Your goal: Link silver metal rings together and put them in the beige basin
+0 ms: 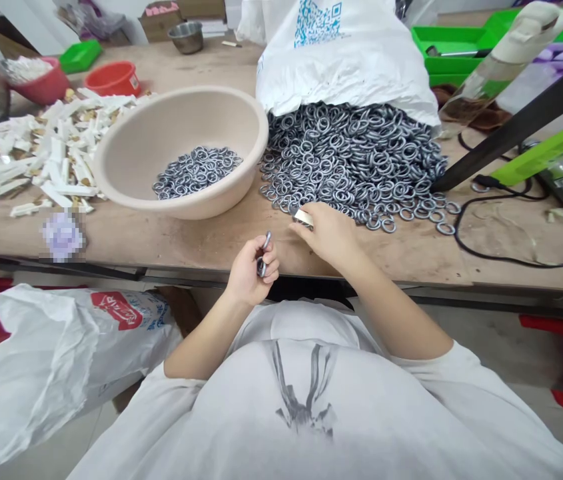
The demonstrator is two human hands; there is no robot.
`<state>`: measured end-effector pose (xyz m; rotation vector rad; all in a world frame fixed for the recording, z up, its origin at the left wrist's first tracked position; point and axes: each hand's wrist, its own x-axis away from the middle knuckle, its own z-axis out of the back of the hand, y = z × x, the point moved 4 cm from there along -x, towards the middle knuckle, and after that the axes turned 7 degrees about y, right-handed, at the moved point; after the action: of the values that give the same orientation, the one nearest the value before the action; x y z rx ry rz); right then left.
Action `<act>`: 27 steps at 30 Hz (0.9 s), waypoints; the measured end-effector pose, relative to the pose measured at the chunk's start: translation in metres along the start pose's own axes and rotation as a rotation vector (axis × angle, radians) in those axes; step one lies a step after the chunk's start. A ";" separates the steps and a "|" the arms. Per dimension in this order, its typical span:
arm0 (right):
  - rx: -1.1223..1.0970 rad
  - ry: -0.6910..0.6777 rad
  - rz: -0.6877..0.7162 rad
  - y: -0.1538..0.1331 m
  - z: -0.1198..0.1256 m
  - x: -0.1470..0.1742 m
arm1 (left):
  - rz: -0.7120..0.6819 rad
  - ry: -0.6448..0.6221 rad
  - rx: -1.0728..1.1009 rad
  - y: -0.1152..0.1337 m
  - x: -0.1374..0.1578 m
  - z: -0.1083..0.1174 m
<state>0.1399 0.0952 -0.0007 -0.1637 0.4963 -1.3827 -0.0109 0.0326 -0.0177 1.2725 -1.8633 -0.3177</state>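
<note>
My left hand (254, 270) is closed at the table's front edge, with a few dark grey rings (267, 240) gripped in its fingers. My right hand (328, 233) is closed on a small cream-white flat piece (303, 217), held between thumb and fingers at the near edge of a heap of metallic grey rings (351, 160). That heap spills out of a large white sack (341, 60). Left of it stands a beige basin (126, 160) with many similar rings lying in its bottom. What lies under my right palm is hidden.
White strip-like pieces (61, 153) are piled at the left, near a red bowl (111, 79). A dark post (521, 120), a light green bar (551, 150) and a black cable (466, 247) are at the right. A white sack (71, 347) stands below the table.
</note>
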 end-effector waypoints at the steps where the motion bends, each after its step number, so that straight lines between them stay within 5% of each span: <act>1: 0.090 -0.038 0.002 -0.001 -0.004 -0.003 | 0.006 -0.005 0.015 0.001 -0.002 0.002; 4: 0.209 -0.104 -0.008 -0.002 -0.012 -0.011 | -0.013 -0.019 0.025 0.005 -0.004 0.006; 7: 0.106 -0.040 -0.013 0.001 -0.009 -0.013 | -0.035 -0.005 -0.001 0.008 -0.005 0.006; 11: -0.370 0.059 -0.013 0.002 0.002 -0.006 | -0.112 0.076 -0.077 0.009 -0.012 0.004; 15: -0.920 -0.055 -0.079 -0.002 0.001 0.005 | -0.197 0.112 -0.182 0.005 -0.022 0.004; 18: -1.127 -0.142 -0.128 -0.008 -0.003 0.009 | -0.203 0.051 -0.225 0.003 -0.026 0.002; 24: -1.123 -0.078 -0.094 -0.013 0.000 0.010 | -0.030 -0.064 -0.159 0.003 -0.019 -0.005; 27: -1.041 0.042 -0.074 -0.013 0.003 0.014 | -0.073 -0.058 -0.206 -0.001 -0.015 -0.010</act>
<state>0.1308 0.0788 0.0035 -1.0004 1.2199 -1.0798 -0.0005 0.0470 -0.0196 1.2023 -1.7839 -0.5764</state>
